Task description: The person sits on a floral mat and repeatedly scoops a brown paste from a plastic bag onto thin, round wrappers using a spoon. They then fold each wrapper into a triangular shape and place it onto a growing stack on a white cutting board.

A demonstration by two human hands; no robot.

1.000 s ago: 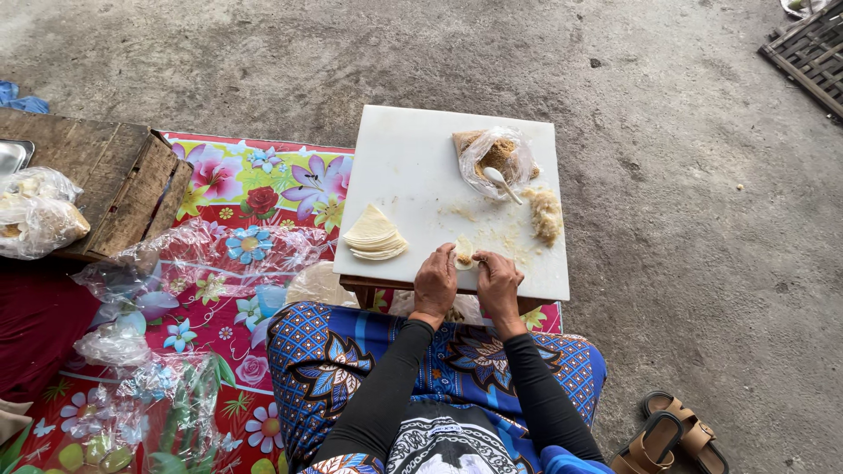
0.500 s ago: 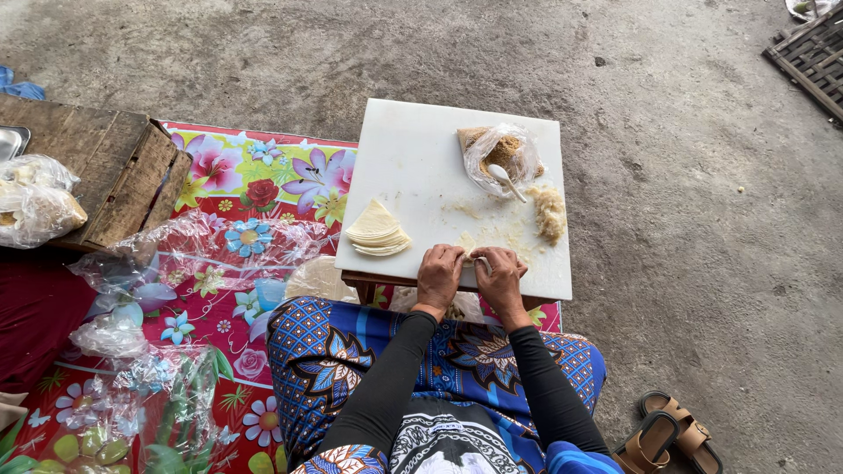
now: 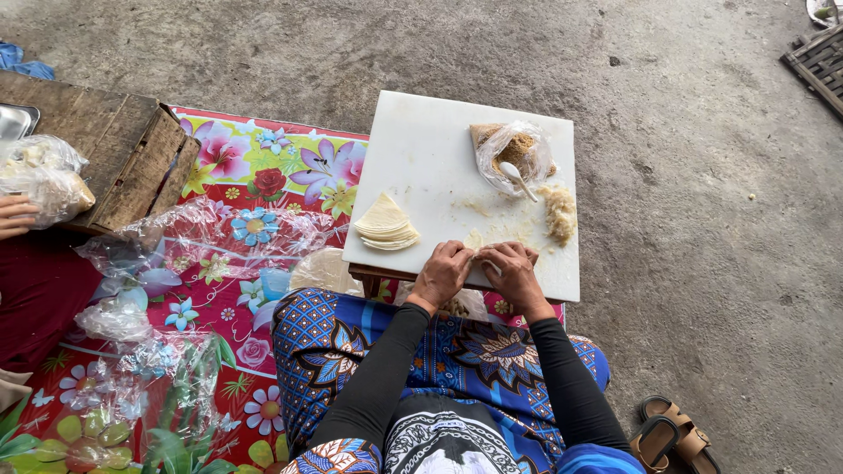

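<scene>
Both hands are pressing closer together than a moment ago, knuckles now nearly touching at the near edge of the one white cutting board (image 3: 421, 149), while the board's other contents are lying as they did.

One flowered plastic mat (image 3: 263, 167) is spreading over the concrete floor (image 3: 702, 219), and the board is sitting on a low stand above it. One wooden crate (image 3: 105, 149) is standing at the left, with one filled clear bag (image 3: 44, 175) resting against it and another person's fingers (image 3: 13, 215) showing just beside that bag. Several crumpled clear wrappers (image 3: 176, 241) are lying on the mat. Two brown sandals (image 3: 667, 430) are sitting on the floor at the right.

On the board, one stack of thin pale wrappers (image 3: 385, 224) is lying left of the hands, one open bag of brown filling (image 3: 509, 154) is holding one white spoon (image 3: 518, 180), and one small heap of shredded filling (image 3: 559, 212) is sitting beside it.

The left hand (image 3: 443, 272) and the right hand (image 3: 512, 272) are curling, fingers bent, around one small pale dough piece (image 3: 474, 239), which is peeking out between them; it is mostly hidden, so it may be a folded wrapper.
</scene>
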